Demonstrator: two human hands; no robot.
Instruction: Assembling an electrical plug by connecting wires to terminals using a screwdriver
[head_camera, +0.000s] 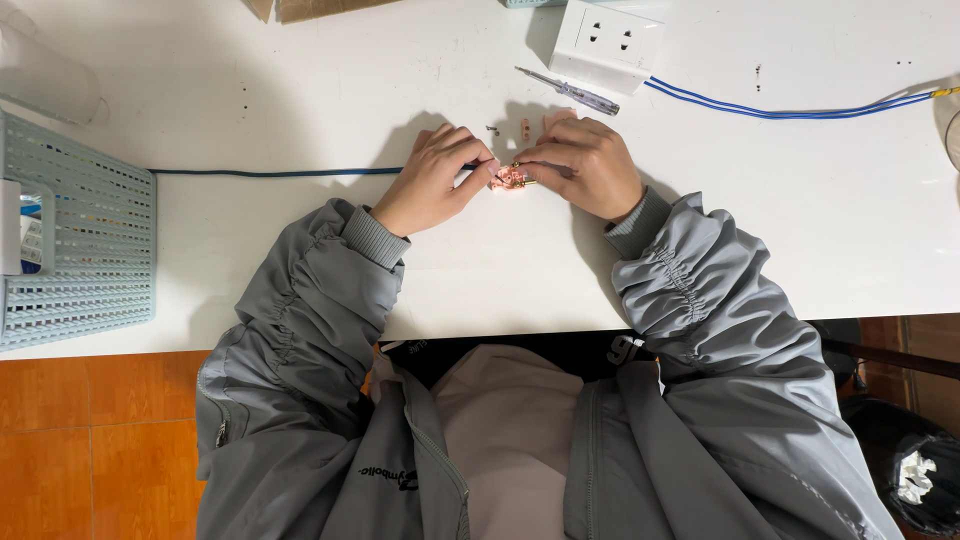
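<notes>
My left hand (435, 178) and my right hand (588, 165) meet over the white table (800, 220), both pinching a small pink part with brass fittings (510, 178) between their fingertips. A dark cable (270, 173) runs from the left edge up to my left hand. Just beyond the fingers lie two tiny loose pieces (508, 128). Both forearms wear grey jacket sleeves.
A screwdriver with a clear handle (572, 92) lies beyond my hands, next to a white socket block (606, 40) with a blue wire pair (790, 110) running right. A pale blue mesh basket (80, 230) stands at the left edge. A black bin (915, 470) is on the floor at right.
</notes>
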